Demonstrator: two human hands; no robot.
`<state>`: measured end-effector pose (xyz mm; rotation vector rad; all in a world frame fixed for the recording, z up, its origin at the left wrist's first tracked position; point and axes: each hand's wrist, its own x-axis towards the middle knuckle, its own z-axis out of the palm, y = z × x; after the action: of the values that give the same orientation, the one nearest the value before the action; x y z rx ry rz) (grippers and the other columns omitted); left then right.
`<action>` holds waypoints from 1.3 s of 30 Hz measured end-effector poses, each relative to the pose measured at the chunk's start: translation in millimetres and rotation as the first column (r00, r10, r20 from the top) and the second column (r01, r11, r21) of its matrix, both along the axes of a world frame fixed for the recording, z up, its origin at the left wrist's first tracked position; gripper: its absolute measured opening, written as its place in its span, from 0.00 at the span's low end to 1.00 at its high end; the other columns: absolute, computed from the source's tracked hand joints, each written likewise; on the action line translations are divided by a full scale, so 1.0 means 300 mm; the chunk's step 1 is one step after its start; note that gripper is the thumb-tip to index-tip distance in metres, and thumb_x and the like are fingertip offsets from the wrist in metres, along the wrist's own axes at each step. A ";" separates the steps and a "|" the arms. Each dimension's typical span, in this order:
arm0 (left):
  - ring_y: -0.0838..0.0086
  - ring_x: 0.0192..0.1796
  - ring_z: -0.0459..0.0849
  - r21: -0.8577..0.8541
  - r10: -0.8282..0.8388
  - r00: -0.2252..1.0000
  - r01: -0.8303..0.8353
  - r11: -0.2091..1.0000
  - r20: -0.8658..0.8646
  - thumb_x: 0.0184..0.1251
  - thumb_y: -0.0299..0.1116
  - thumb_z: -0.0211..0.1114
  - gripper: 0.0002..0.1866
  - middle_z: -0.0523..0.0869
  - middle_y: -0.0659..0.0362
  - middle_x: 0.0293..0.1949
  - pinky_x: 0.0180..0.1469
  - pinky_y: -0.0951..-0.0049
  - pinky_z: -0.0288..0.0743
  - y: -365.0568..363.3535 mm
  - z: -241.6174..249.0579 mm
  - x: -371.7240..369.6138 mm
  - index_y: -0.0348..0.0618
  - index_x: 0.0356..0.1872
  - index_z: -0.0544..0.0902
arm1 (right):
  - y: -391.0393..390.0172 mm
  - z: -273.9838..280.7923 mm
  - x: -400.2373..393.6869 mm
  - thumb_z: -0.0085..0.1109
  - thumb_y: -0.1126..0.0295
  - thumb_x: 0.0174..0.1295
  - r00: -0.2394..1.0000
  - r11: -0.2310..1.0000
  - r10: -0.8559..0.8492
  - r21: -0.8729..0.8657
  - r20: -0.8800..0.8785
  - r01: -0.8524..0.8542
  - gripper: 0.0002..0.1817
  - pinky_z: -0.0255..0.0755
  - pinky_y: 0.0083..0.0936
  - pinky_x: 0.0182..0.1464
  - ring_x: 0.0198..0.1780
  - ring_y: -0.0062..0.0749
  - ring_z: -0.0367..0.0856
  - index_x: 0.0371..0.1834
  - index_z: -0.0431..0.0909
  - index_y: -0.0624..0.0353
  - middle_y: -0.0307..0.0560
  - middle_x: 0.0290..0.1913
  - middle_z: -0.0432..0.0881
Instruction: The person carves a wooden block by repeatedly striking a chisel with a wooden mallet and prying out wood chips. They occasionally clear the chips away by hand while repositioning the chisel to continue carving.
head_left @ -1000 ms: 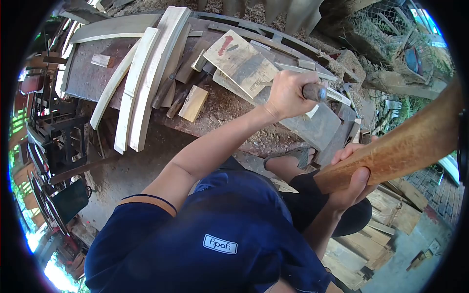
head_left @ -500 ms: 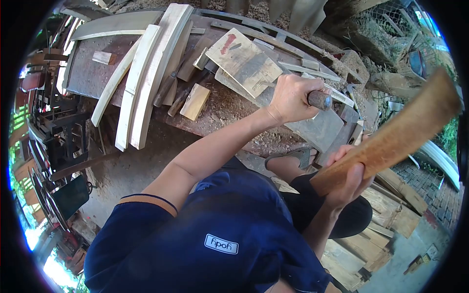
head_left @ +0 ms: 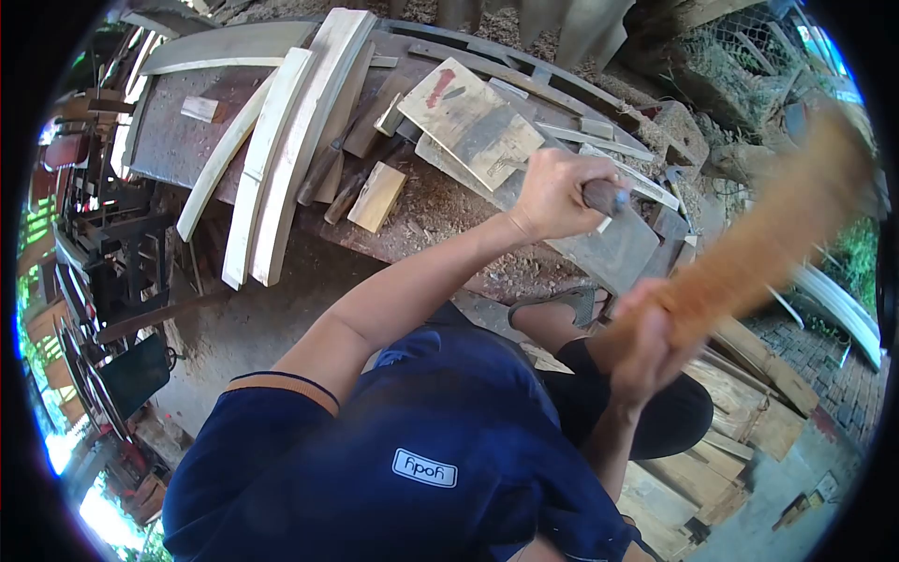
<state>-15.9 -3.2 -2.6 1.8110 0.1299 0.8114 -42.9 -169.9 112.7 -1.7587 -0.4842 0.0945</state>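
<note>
My left hand (head_left: 560, 195) is wrapped round the dark wooden handle of a chisel (head_left: 599, 196), its butt end pointing right. The hand covers most of the tool, and I cannot make out the cutting edge. Under and beside this fist lies a flat board (head_left: 473, 122) with a red mark. My right hand (head_left: 646, 351) grips the lower end of a long brown wooden mallet (head_left: 749, 244), shaped like a plain club. It is tilted up to the right, blurred by motion and apart from the chisel.
Long pale curved pieces of wood (head_left: 309, 150) lie across the left of the dark workbench (head_left: 187, 122). A small wood block (head_left: 377, 197) sits near its front edge. My sandalled foot (head_left: 562, 309) is below the bench. Stacked planks (head_left: 749, 403) lie at lower right.
The mallet has shifted slightly and become blurred, with my right hand moving a little left and up. My left fist and the chisel have barely moved.
</note>
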 end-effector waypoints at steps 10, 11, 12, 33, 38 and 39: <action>0.88 0.18 0.66 -0.652 0.208 0.972 -0.087 0.754 0.111 0.68 0.36 0.69 0.20 0.71 0.71 0.15 0.20 0.82 0.58 0.256 0.054 0.007 0.49 0.16 0.73 | 0.031 -0.066 0.009 0.63 0.62 0.65 0.993 0.979 0.038 -0.197 -0.113 -0.060 0.21 0.70 0.26 0.45 0.40 0.28 0.74 0.52 0.70 0.67 0.45 0.38 0.76; 0.88 0.18 0.66 -0.638 0.211 0.971 -0.093 0.764 0.111 0.69 0.36 0.69 0.21 0.70 0.72 0.15 0.20 0.81 0.57 0.258 0.052 0.009 0.49 0.16 0.72 | 0.026 -0.064 0.008 0.63 0.62 0.65 0.989 0.979 0.017 -0.198 -0.149 -0.046 0.21 0.70 0.26 0.46 0.40 0.28 0.74 0.52 0.70 0.67 0.45 0.38 0.75; 0.88 0.18 0.66 -0.642 0.212 0.971 -0.094 0.761 0.110 0.69 0.36 0.69 0.21 0.70 0.72 0.15 0.20 0.81 0.57 0.250 0.045 0.011 0.49 0.16 0.72 | 0.020 -0.066 0.009 0.63 0.62 0.65 0.989 0.978 0.016 -0.203 -0.149 -0.047 0.21 0.70 0.26 0.46 0.40 0.28 0.74 0.52 0.70 0.67 0.45 0.38 0.75; 0.58 0.23 0.83 0.065 0.001 1.000 -0.003 0.998 0.024 0.49 0.34 0.72 0.05 0.81 0.57 0.18 0.25 0.62 0.73 -0.040 0.001 -0.002 0.51 0.24 0.83 | -0.035 -0.043 0.035 0.59 0.61 0.65 0.998 0.999 -0.010 0.051 -0.066 0.013 0.32 0.74 0.26 0.32 0.31 0.31 0.77 0.66 0.59 0.69 0.53 0.38 0.76; 0.57 0.24 0.83 0.173 -0.088 0.996 0.087 0.981 -0.001 0.54 0.36 0.71 0.05 0.81 0.58 0.19 0.26 0.59 0.72 -0.058 -0.006 -0.042 0.53 0.27 0.83 | -0.044 -0.063 0.019 0.59 0.60 0.66 0.991 0.999 -0.037 0.017 -0.129 0.040 0.32 0.74 0.26 0.32 0.30 0.31 0.77 0.66 0.59 0.68 0.53 0.38 0.76; 0.57 0.24 0.83 0.137 -0.082 0.997 0.081 0.987 0.003 0.54 0.36 0.71 0.05 0.82 0.58 0.19 0.26 0.59 0.73 -0.056 0.003 -0.046 0.53 0.27 0.83 | -0.047 -0.070 0.014 0.59 0.60 0.66 0.988 0.998 -0.046 0.026 -0.150 0.050 0.32 0.74 0.26 0.33 0.30 0.31 0.77 0.66 0.59 0.67 0.53 0.37 0.76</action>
<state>-29.8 -20.0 -1.7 1.9284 -0.0061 0.7859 -38.6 -184.0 91.7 -1.7183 -0.3326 0.1830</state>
